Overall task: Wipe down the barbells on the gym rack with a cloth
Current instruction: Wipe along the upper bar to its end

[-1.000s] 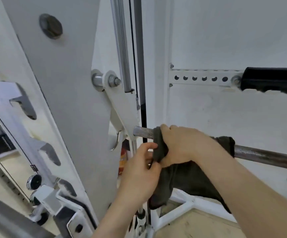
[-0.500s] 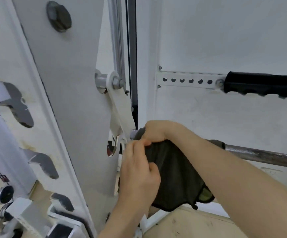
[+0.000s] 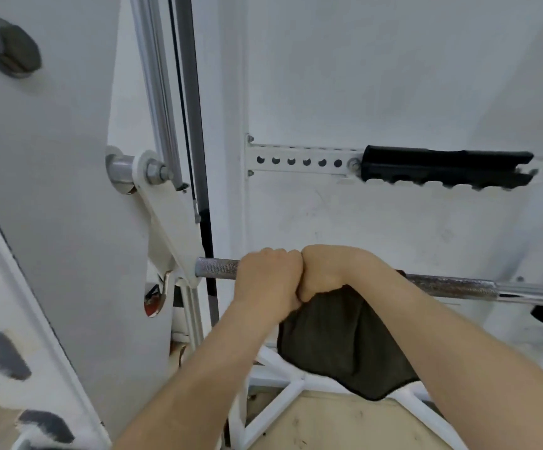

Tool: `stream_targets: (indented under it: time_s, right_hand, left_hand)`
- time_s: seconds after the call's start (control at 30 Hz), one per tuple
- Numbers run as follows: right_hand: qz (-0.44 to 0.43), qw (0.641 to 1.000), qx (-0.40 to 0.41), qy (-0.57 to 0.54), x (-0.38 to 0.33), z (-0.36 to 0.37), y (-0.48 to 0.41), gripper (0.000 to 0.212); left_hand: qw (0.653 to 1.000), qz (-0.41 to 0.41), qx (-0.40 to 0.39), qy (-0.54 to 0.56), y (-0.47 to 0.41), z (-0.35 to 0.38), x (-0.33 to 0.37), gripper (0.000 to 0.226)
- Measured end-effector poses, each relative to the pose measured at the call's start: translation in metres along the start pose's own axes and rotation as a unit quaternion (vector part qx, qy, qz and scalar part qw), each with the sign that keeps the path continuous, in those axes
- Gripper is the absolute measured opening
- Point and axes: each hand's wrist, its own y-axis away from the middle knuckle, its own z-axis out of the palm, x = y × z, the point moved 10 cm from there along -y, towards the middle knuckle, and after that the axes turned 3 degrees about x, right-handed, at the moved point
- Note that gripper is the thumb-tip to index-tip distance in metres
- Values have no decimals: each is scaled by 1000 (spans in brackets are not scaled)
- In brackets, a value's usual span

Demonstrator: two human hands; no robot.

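Note:
A steel barbell [image 3: 452, 285] runs level across the middle of the head view, its knurled left end [image 3: 216, 267] meeting the white rack bracket. A dark olive cloth [image 3: 341, 345] is draped over the bar and hangs below it. My right hand [image 3: 328, 271] is wrapped over the bar and grips the cloth against it. My left hand [image 3: 268, 280] curls around the bar right beside it, knuckles touching the right hand. The bar under both hands is hidden.
A white rack upright [image 3: 52, 196] with a dark bolt fills the left. Chrome guide rods and a cable [image 3: 179, 92] rise behind. A perforated white rail with a black grip [image 3: 442, 170] crosses the wall above. White frame legs [image 3: 283, 394] stand on the floor.
Both hands slid right along the bar, away from the bracket, exposing the knurled end. My left hand moved from pinching the cloth below to gripping the bar beside my right hand.

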Motion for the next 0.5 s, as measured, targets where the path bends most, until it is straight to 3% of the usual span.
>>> stream_targets:
  time_s: [0.07,0.13,0.2,0.27,0.4,0.47,0.5]
  right_hand:
    - [17,998,63,19,8,-6,10,16]
    - [22,986,137,97,29,-10,36,53]
    - [57,983,145,94,70,-7,72,90]
    - [118,976,151,100,119,-9,108,97]
    - [183,957,183,132,193,-16,139,59]
    - [190,951,202,139,216,-16,144,35]
    - [197,945,216,148,226,-18,146,25]
  left_hand:
    - [999,5,-31,-7,-7,-2,-4,13]
    - [999,1,-45,-5,-8,-3,-7,12]
    - [999,-5,-53,-9,-4,-3,-6,12]
    - [998,-1,-51,-34,2,-2,2,28]
    - [993,88,-57,50,19,3,53,81]
    - [994,84,-47,46,13,1,66,80]
    - [996,83,-26,16,4,-2,71,69]
